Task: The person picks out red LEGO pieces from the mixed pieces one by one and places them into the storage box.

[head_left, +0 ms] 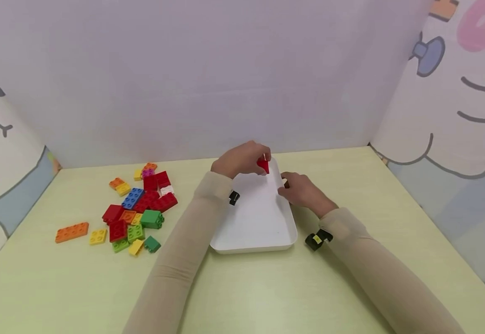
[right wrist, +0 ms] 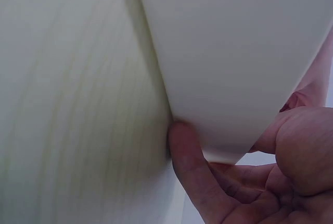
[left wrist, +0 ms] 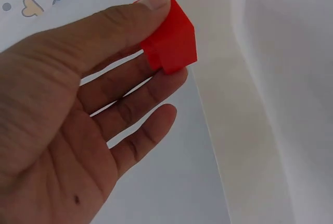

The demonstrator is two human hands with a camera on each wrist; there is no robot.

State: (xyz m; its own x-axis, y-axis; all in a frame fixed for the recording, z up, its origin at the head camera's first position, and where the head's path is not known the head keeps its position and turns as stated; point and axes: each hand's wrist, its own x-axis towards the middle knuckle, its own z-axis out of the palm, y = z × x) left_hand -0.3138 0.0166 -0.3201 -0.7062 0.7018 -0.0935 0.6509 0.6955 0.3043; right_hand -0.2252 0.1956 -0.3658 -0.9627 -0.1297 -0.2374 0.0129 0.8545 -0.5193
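A small red toy brick (left wrist: pixel 179 39) is pinched between the thumb and fingers of my left hand (head_left: pixel 244 158). In the head view this hand is above the far part of a white tray (head_left: pixel 252 222), with the brick (head_left: pixel 263 164) close to the far right corner. My right hand (head_left: pixel 305 191) grips the tray's right side. The right wrist view has one finger low against the outer wall (right wrist: pixel 218 57), near the tabletop, and the thumb up by the rim. The brick's inner side is partly hidden by the left thumb.
Left of the tray lies a loose pile of toy bricks, among them a blue brick (head_left: pixel 132 198), a green brick (head_left: pixel 152 219) and several red ones. An orange brick (head_left: pixel 72 232) lies farthest left. A pale curtain (head_left: pixel 209 83) hangs behind the table (head_left: pixel 242 292).
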